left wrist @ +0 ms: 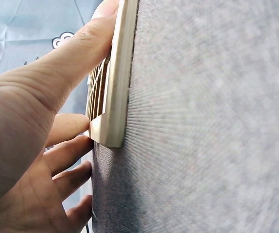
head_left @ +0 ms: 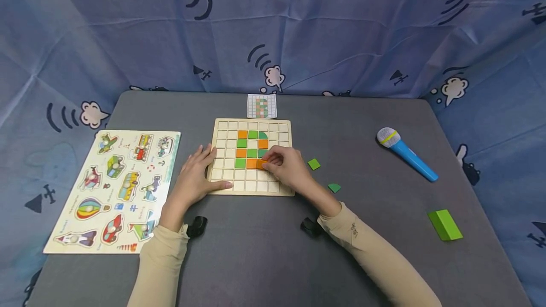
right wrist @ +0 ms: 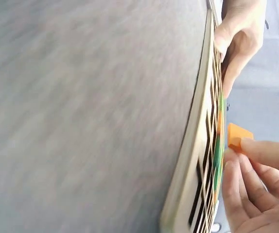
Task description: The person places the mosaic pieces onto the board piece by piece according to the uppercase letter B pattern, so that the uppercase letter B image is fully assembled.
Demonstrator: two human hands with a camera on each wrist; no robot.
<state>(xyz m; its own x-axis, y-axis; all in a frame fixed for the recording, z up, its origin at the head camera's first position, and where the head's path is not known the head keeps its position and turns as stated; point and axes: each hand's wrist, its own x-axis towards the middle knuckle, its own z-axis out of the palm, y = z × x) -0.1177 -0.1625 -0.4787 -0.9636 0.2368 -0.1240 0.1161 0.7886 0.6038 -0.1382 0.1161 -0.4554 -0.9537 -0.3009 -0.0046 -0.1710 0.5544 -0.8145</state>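
A wooden grid board (head_left: pixel 222 186) lies on the table with orange and green tiles set in its middle squares. My right hand (head_left: pixel 291 168) pinches an orange tile (right wrist: pixel 237 136) between thumb and fingers, over the lower right of the tile pattern. In the right wrist view the tile is tilted and stands off the board's face. With fingers spread, my left hand (head_left: pixel 194 174) rests at the board's left side; its thumb (left wrist: pixel 74 58) lies on the near edge. Right of the board lie a loose green square tile (head_left: pixel 313 164) and a darker green rounded tile (head_left: pixel 334 187).
Behind the board is a small printed pattern card (head_left: pixel 262 106). A picture puzzle board (head_left: pixel 123 188) with vehicles lies at the left, partly beneath the left forearm. On the right are a blue toy microphone (head_left: pixel 407 154) and a green block (head_left: pixel 445 225).
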